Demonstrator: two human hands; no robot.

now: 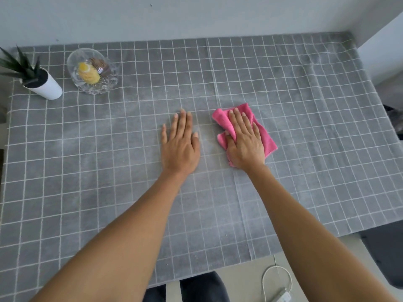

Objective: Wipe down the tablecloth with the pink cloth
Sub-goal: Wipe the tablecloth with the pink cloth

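A grey tablecloth (109, 171) with a white grid pattern covers the whole table. A crumpled pink cloth (267, 136) lies on it right of centre. My right hand (245, 142) presses flat on the pink cloth, fingers spread over it and thumb tucked into a fold. My left hand (180, 141) rests flat on the bare tablecloth just left of the cloth, palm down, fingers apart, holding nothing.
A clear glass bowl (93, 71) with a yellow item inside stands at the back left. Beside it, a small plant in a white pot (46, 85). A wall runs along the far edge. A white cable (277, 282) lies on the floor at the near right.
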